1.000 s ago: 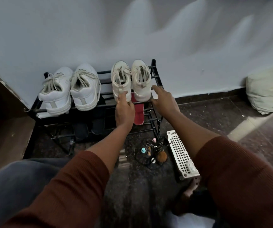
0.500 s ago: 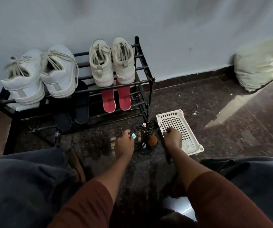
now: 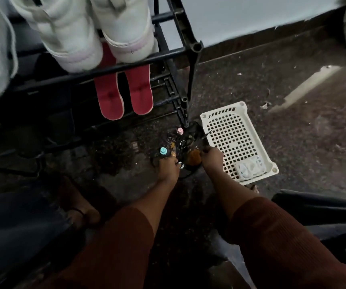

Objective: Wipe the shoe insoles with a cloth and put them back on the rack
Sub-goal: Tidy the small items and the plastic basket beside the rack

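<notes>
A dark speckled floor (image 3: 293,153) is seen below a pale wall, with open ground left to the right. A black rack (image 3: 188,59) is set at upper left. Two red insoles (image 3: 110,101) are laid side by side on its lower tier, rounded ends toward the front edge, beneath white shoes (image 3: 69,38). A white perforated basket (image 3: 224,110) is placed just beside the rack's corner leg. The left hand (image 3: 168,167) and right hand (image 3: 211,158) are set in a tangle of small items (image 3: 185,142) between rack and basket. Their fingers appear curled, but what is gripped cannot be told.
</notes>
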`<state>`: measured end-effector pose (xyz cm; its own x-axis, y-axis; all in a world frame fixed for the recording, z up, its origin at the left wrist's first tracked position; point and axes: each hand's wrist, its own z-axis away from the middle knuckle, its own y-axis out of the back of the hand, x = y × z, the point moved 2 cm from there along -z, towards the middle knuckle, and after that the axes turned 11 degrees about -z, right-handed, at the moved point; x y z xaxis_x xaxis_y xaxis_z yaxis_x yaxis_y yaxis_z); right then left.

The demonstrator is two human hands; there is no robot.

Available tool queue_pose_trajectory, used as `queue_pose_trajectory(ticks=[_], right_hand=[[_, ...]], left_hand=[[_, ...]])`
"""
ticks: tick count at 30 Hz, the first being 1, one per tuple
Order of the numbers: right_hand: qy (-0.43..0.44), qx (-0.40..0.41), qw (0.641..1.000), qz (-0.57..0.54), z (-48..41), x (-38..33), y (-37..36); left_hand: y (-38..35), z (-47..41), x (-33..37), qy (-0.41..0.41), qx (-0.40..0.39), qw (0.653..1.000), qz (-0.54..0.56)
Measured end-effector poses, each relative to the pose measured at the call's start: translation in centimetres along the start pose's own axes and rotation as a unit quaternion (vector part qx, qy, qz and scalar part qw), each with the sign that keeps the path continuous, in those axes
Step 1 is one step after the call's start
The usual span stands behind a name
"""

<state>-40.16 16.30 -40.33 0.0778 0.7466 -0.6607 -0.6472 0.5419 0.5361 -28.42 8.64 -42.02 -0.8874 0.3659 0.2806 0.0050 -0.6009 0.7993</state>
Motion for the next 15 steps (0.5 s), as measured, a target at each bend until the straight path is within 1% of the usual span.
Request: queue_pose_trajectory(ticks=[3, 5, 7, 10, 15], right_hand=[[0.001, 0.006, 1.000, -0.001, -1.0, 0.4, -1.2], [-0.008, 0.014, 1.000, -0.019, -1.2, 0.7, -1.5], [-0.013, 0.020, 0.999, -0.029, -1.1, 1.0, -1.8], [-0.016, 0.019, 0.999, -0.037, -0.9, 1.4, -1.9], [0.001, 0.044, 0.998, -0.045, -0.6, 1.5, -1.3]], left_hand=[[-0.9, -1.5, 1.1, -0.024, 0.001, 0.997, -0.076], [-1.4, -2.2, 1.8, -0.026, 0.010, 0.991, -0.133], [-1.6, -2.7, 2.2, -0.020, 0.010, 0.987, -0.161], [-1.6, -2.8, 2.5, -0.008, 0.010, 0.987, -0.159], [-1.4, -1.9, 2.3, 0.015, 0.009, 0.995, -0.096]])
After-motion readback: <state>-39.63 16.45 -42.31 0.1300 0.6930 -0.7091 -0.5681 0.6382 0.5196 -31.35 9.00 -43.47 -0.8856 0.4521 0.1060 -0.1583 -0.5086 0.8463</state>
